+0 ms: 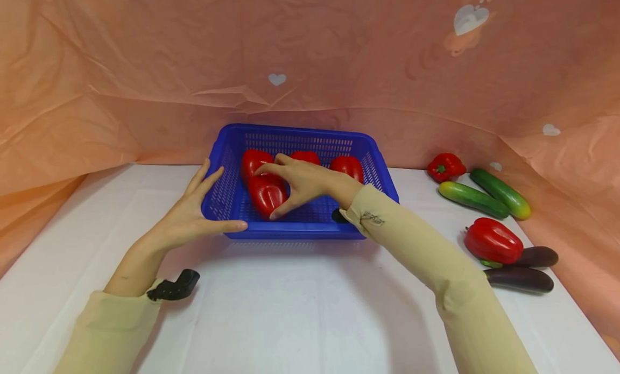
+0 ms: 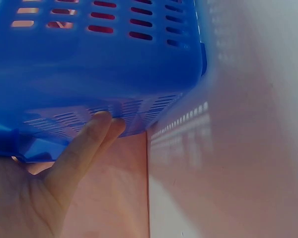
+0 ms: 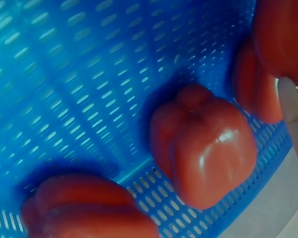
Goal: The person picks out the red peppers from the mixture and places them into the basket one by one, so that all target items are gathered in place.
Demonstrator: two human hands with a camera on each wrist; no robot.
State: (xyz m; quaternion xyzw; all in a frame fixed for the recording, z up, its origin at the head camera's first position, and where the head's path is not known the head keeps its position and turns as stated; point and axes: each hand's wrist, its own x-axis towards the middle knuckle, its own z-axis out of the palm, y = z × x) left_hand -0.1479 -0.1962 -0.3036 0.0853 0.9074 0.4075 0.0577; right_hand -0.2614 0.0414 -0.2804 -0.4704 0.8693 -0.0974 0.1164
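A blue plastic basket [image 1: 290, 228] with slotted walls stands on the white table, several red bell peppers inside. My right hand [image 1: 305, 180] reaches into it and grips a red bell pepper [image 1: 266, 195] at the left, thumb at its near side and fingers over its far side. That same pepper [image 3: 283, 39] shows at the right wrist view's upper right corner, one fingertip against it. Around the basket's left front corner, my left hand [image 1: 186, 212] is spread, fingers straight along the left side and thumb at the front rim. Another bell pepper [image 3: 203, 144] lies in the basket.
Right of the basket lie a red bell pepper [image 1: 445, 167], two cucumbers [image 1: 474, 199], another bell pepper [image 1: 493, 240] and two eggplants [image 1: 520, 280]. An orange cloth with hearts [image 1: 339, 51] hangs behind the table. A black wrist device [image 1: 174, 287] sits at my left cuff.
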